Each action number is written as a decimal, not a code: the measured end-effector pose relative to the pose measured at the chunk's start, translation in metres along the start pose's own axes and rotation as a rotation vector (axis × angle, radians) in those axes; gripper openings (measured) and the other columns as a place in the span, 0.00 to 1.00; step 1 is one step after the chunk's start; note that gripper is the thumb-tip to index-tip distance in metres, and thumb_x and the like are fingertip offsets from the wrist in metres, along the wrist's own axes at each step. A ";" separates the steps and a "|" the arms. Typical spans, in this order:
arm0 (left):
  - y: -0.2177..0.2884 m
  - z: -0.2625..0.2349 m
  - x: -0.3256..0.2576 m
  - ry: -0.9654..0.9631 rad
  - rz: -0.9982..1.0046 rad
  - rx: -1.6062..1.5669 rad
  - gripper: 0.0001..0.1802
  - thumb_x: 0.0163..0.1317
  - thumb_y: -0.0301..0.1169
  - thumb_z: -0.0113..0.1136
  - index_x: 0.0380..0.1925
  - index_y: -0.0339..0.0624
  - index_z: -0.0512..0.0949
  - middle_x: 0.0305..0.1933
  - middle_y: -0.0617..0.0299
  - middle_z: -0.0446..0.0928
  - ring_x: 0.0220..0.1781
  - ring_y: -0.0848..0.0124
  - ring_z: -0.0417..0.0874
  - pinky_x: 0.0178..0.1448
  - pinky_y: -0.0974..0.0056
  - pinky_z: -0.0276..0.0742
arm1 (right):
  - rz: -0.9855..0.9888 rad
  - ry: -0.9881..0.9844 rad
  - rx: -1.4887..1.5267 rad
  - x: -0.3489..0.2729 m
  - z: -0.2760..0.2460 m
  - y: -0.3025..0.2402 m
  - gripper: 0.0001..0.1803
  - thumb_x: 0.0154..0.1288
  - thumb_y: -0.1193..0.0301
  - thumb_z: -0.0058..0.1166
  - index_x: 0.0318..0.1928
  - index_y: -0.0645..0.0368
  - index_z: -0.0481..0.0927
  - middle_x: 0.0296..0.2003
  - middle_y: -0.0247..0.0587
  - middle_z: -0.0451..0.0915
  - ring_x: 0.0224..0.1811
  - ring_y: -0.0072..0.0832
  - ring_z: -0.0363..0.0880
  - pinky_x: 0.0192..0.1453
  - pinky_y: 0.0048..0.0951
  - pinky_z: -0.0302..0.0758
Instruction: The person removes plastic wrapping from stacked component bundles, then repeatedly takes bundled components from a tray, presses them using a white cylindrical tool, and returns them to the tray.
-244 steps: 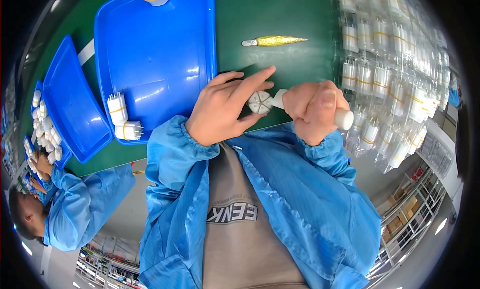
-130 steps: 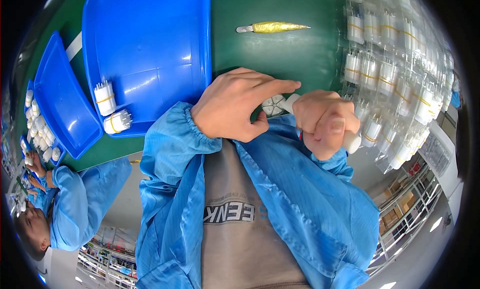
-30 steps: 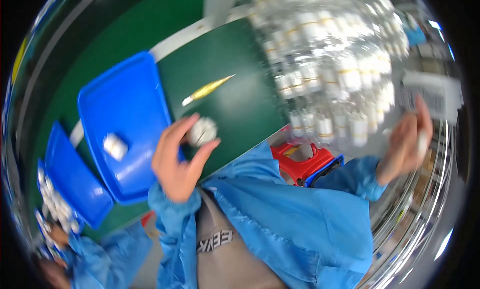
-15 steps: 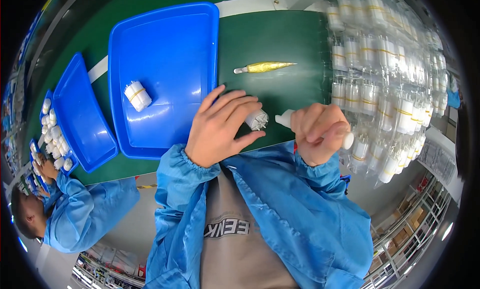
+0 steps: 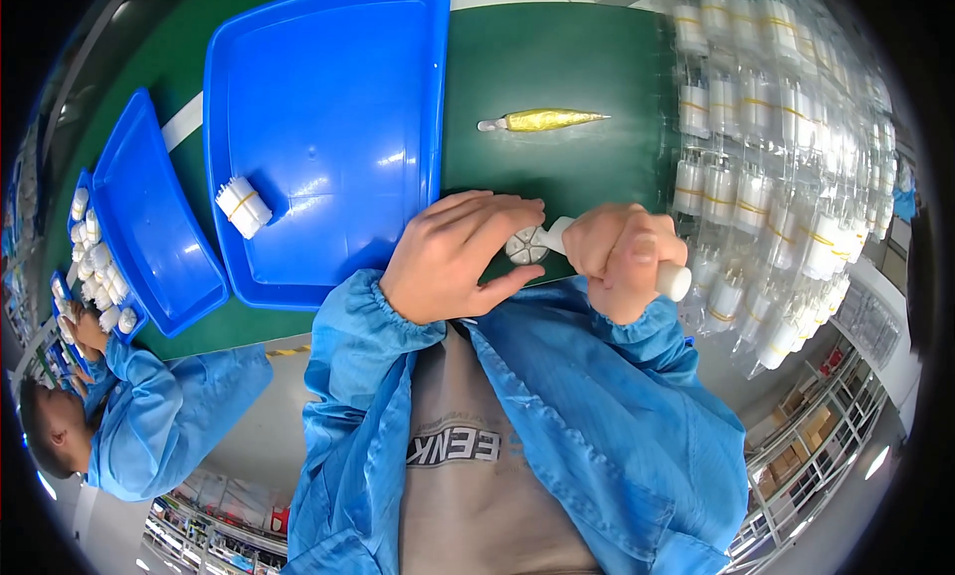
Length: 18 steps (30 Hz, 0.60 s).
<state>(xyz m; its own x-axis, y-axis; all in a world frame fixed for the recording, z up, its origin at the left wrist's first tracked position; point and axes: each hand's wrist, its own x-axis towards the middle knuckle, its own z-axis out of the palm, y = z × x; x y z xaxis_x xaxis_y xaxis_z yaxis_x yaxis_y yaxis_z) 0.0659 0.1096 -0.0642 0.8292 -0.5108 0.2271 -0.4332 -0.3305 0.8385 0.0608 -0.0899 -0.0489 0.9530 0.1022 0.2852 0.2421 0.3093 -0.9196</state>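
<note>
My left hand (image 5: 463, 249) curls around a white cylindrical bundle (image 5: 525, 247) on the green table, thumb on the near side and fingers on the far side. The bundle's round end, split into wedge-like segments, faces right; my palm and fingers hide the rest. Closed in a fist, my right hand (image 5: 629, 255) grips a white rod-like tool (image 5: 674, 283). One rounded end sticks out at the fist's lower right. The tool's other, paler end points left and meets the bundle's segmented face, touching or nearly so.
A large blue tray (image 5: 438, 97) at left holds one banded white bundle (image 5: 243, 207). Beyond my hands lies a yellow tapered object (image 5: 555, 120) with a pale tip. Stacked bagged white bundles (image 5: 751, 187) stand at right. Farther left, a co-worker (image 5: 149, 416) sits by smaller blue trays (image 5: 159, 217).
My right hand has brought the white tool leftward, up to the bundle's end. My left hand has shifted slightly right, and the bundle's segmented face shows more fully.
</note>
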 end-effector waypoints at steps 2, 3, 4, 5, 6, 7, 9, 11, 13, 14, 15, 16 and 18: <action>0.006 -0.002 0.004 0.055 0.011 0.081 0.28 0.49 0.36 0.80 0.49 0.39 0.80 0.50 0.57 0.86 0.52 0.53 0.87 0.60 0.53 0.81 | -0.029 -0.003 -0.078 0.000 0.008 -0.001 0.25 0.79 0.68 0.47 0.20 0.63 0.65 0.13 0.36 0.69 0.13 0.26 0.65 0.19 0.30 0.65; 0.003 0.000 0.001 0.057 0.008 0.081 0.28 0.49 0.36 0.80 0.49 0.39 0.80 0.50 0.57 0.86 0.52 0.53 0.87 0.60 0.53 0.81 | -0.020 0.012 -0.143 0.001 0.012 -0.004 0.25 0.79 0.69 0.47 0.20 0.63 0.65 0.13 0.36 0.68 0.13 0.26 0.64 0.18 0.30 0.64; -0.002 0.003 -0.003 0.068 0.012 0.124 0.28 0.49 0.37 0.79 0.50 0.41 0.81 0.49 0.58 0.86 0.53 0.55 0.87 0.61 0.53 0.80 | -0.012 0.026 -0.207 0.001 0.014 -0.005 0.25 0.79 0.69 0.47 0.20 0.63 0.64 0.13 0.36 0.68 0.13 0.25 0.64 0.18 0.30 0.63; -0.006 0.004 -0.005 0.079 0.021 0.167 0.28 0.49 0.38 0.78 0.50 0.43 0.81 0.47 0.58 0.85 0.53 0.57 0.86 0.62 0.54 0.79 | -0.016 0.025 -0.208 0.002 0.013 -0.003 0.25 0.79 0.69 0.47 0.20 0.63 0.64 0.13 0.36 0.68 0.13 0.25 0.64 0.18 0.30 0.63; -0.007 0.003 -0.007 0.080 0.025 0.169 0.28 0.49 0.38 0.78 0.50 0.43 0.81 0.47 0.58 0.85 0.53 0.57 0.86 0.62 0.54 0.79 | -0.036 0.042 -0.087 0.002 0.010 0.002 0.24 0.79 0.70 0.46 0.20 0.63 0.64 0.13 0.36 0.68 0.12 0.25 0.63 0.17 0.30 0.62; -0.008 0.000 -0.010 0.042 -0.032 0.101 0.26 0.49 0.36 0.77 0.50 0.44 0.81 0.49 0.59 0.85 0.55 0.58 0.86 0.63 0.54 0.79 | -0.057 0.057 0.035 0.003 0.009 0.004 0.24 0.79 0.71 0.46 0.20 0.62 0.64 0.13 0.37 0.68 0.12 0.26 0.63 0.16 0.30 0.61; -0.007 -0.003 -0.011 0.007 -0.092 0.030 0.25 0.49 0.34 0.76 0.50 0.45 0.82 0.51 0.59 0.85 0.56 0.60 0.85 0.63 0.54 0.78 | -0.077 0.026 0.125 0.004 0.008 0.002 0.24 0.78 0.72 0.46 0.20 0.63 0.64 0.13 0.37 0.68 0.11 0.26 0.63 0.16 0.31 0.61; -0.006 -0.007 -0.008 -0.029 -0.047 0.021 0.25 0.49 0.30 0.72 0.51 0.46 0.82 0.54 0.61 0.85 0.57 0.61 0.85 0.65 0.53 0.77 | -0.201 0.007 0.070 0.004 0.012 0.008 0.24 0.77 0.72 0.46 0.19 0.64 0.66 0.13 0.37 0.69 0.10 0.28 0.64 0.15 0.31 0.62; -0.003 -0.009 -0.007 -0.050 -0.043 0.032 0.26 0.48 0.29 0.70 0.52 0.46 0.81 0.56 0.61 0.85 0.57 0.61 0.85 0.66 0.53 0.76 | -0.186 -0.027 0.016 0.006 0.016 0.004 0.23 0.76 0.72 0.46 0.19 0.64 0.68 0.13 0.38 0.70 0.10 0.29 0.66 0.15 0.31 0.64; -0.002 -0.010 -0.007 -0.065 -0.042 0.047 0.27 0.48 0.27 0.69 0.52 0.45 0.81 0.57 0.61 0.84 0.58 0.62 0.85 0.67 0.53 0.75 | -0.168 -0.065 -0.034 0.007 0.017 0.002 0.23 0.76 0.72 0.47 0.19 0.65 0.69 0.14 0.39 0.71 0.10 0.29 0.67 0.16 0.31 0.65; -0.002 -0.011 -0.007 -0.062 -0.043 0.045 0.27 0.48 0.27 0.69 0.52 0.45 0.81 0.57 0.61 0.84 0.58 0.62 0.85 0.67 0.53 0.75 | -0.168 -0.092 -0.033 0.008 0.017 0.003 0.21 0.74 0.73 0.48 0.20 0.67 0.72 0.14 0.40 0.72 0.11 0.30 0.68 0.16 0.31 0.67; -0.003 -0.012 -0.007 -0.090 -0.026 0.064 0.28 0.47 0.28 0.69 0.54 0.45 0.80 0.55 0.61 0.85 0.59 0.61 0.84 0.68 0.53 0.74 | -0.166 -0.096 -0.034 0.008 0.017 0.002 0.21 0.74 0.73 0.48 0.20 0.67 0.72 0.14 0.40 0.72 0.11 0.30 0.68 0.16 0.31 0.67; 0.000 -0.015 -0.005 -0.118 -0.013 0.082 0.30 0.47 0.28 0.68 0.56 0.45 0.80 0.54 0.61 0.85 0.61 0.60 0.83 0.68 0.53 0.74 | -0.097 -0.149 -0.092 0.008 0.018 -0.001 0.17 0.70 0.75 0.51 0.22 0.68 0.74 0.15 0.42 0.73 0.11 0.34 0.69 0.17 0.33 0.68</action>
<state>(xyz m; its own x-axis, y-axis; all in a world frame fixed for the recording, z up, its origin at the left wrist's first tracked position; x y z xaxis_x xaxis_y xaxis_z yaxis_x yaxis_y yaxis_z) 0.0671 0.1240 -0.0580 0.7898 -0.5940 0.1529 -0.4543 -0.3992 0.7964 0.0654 -0.0725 -0.0410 0.8887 0.2170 0.4039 0.3532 0.2377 -0.9048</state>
